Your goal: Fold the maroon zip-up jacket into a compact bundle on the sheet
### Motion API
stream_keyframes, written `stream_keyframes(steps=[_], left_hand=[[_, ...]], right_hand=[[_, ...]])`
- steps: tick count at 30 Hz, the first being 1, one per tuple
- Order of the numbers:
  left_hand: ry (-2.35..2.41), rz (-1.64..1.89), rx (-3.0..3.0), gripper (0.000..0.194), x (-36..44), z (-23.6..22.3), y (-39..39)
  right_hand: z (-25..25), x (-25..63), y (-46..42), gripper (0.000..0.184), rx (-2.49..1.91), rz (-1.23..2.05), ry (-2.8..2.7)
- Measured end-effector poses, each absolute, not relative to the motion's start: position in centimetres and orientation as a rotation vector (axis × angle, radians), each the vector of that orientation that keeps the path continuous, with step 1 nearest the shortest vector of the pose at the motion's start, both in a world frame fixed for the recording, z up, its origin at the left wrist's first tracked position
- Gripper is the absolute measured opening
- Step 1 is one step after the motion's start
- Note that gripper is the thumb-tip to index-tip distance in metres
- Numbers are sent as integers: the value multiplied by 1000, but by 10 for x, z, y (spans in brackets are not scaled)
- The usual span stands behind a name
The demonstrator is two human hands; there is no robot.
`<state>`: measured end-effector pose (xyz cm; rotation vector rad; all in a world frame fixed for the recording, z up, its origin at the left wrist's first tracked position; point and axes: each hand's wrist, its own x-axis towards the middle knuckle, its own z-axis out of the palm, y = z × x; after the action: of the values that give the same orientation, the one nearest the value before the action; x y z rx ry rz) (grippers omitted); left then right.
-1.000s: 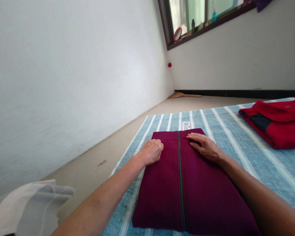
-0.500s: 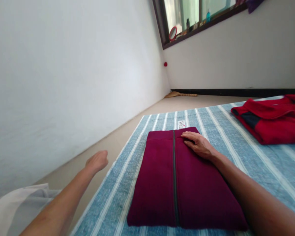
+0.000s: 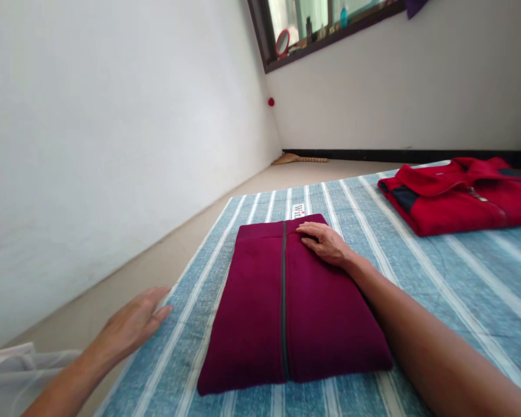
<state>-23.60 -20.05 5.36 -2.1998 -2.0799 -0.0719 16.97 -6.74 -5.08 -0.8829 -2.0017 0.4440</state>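
Observation:
A folded maroon zip-up jacket (image 3: 243, 313) lies flat, its dark zipper running lengthwise down the middle. My right hand (image 3: 323, 242) rests palm down on the jacket's upper right part, fingers stretched out and holding nothing. At the left edge of the blue-and-white striped bedspread (image 3: 186, 307) is my left hand (image 3: 136, 318), fingers extended and thumb apart, with nothing in it. A gap of bedspread lies between that hand and the jacket.
A folded red jacket (image 3: 455, 200) with dark patches lies at the right. A straw broom (image 3: 297, 158) is on the floor against the far wall. White fabric (image 3: 30, 376) hangs at the lower left. A red-rimmed mirror (image 3: 282, 43) and bottles stand on the window sill.
My left hand has opened from a closed shape and moved toward the bedspread's edge. The right hand stays on the maroon jacket. The view has shifted, showing more of the red jacket.

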Motion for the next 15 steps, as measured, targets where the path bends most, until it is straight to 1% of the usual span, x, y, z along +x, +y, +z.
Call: stream_keyframes(steps=[2,4,6,9,12,15], left_hand=[[-1985,-135,-2396,31,-194,61,-202],[-1820,-339,-2573,26,-139,69,-209],[-1652,-471,-2797,21,-84,75,-218],[-1452,-671,-3030,16,-22,72,-226],[-1391,-737,-3077,13,7,59,-225],[-1375,-694,-3071,14,15,48,-222]], right_hand=[[-51,170,-67,28,-877,445,-2003],[-51,170,-67,28,-869,446,-2003],[-52,171,-66,28,-863,446,-2000],[-53,171,-65,28,-859,448,-1995],[-54,171,-64,28,-858,445,-1994],[-53,171,-63,28,-860,439,-1994]])
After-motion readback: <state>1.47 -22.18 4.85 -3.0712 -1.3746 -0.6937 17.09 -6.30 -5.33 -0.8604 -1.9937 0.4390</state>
